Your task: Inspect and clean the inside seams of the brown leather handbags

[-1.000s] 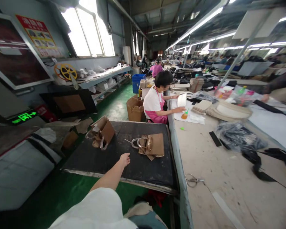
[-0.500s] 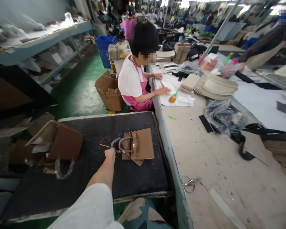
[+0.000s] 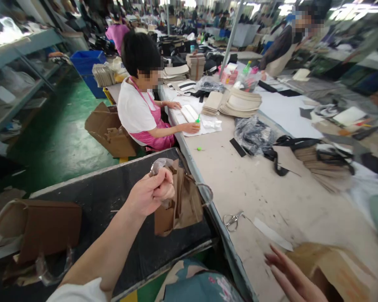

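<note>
The person's right hand [image 3: 294,277] is nearest to me, out at three o'clock over the bench [image 3: 208,167], fingers spread and nothing between them. Just beside it, a touch farther right, lies crumpled brown paper [image 3: 337,264]; if its faint orange marks are lettering, they're too blurred for me to read.

The left hand [image 3: 153,188] is at eleven o'clock, fingers curled tight round one wrapped handle [image 3: 160,163] of a brown handbag [image 3: 189,203]. From that grip the bag lies toward three to four o'clock, over the black-topped table [image 3: 103,197]; I can't tell whether its base touches. What shows of it runs longest from twelve to six, slightly tilted, its other handle [image 3: 208,193] sticking out at three, toward the bench. The left hand is clearly nearer, the right well apart at four from the bag.

Scissors [image 3: 236,218] lie at one o'clock; a second brown bag [image 3: 52,226] is at ten. Beyond, toward eleven, sits a co-worker [image 3: 137,105]. I see no brand or label on either bag.
</note>
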Demonstrator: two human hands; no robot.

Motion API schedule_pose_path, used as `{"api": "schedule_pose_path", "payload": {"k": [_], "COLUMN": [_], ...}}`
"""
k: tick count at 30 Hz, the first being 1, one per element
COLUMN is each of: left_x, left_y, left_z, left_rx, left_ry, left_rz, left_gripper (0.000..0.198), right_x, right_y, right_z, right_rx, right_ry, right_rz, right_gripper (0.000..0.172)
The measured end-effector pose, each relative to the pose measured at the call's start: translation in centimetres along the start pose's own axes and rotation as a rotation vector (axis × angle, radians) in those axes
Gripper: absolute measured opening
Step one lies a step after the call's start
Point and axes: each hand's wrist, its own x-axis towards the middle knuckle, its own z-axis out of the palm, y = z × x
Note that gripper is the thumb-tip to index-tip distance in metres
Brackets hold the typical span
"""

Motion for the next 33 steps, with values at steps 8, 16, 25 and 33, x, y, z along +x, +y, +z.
{"api": "schedule_pose_path", "payload": {"k": [8, 16, 25, 33], "left_x": [-1.6, -2.9, -0.2, 6.7], "left_y": [4.6, 5.6, -2.5, -15.5], "left_z": [13.7, 26.8, 30.4, 36.3], "left_rx": [0.033, -0.218, -0.3, 0.041], "left_ry": [-0.417, -0.297, -0.392, -0.558], "left_rz": [-0.184, 0.057, 0.063, -0.274], "left_gripper": [0.026, 0.044, 0.037, 0.024], "right_x": [4.1, 0.2, -14.6, -20.4], "right_y": [-4.1, -1.2, 2.5, 6.3], "right_z": [1.5, -3.0, -21.8, -27.8], "right_rx": [0.633, 1.398, 1.279, 0.799], "right_ry": [-0.195, -0.291, 0.677, 1.072], "right_rz": [0.189, 0.281, -0.179, -0.234], "right_gripper": [0.075, 0.063, 0.027, 0.029]}}
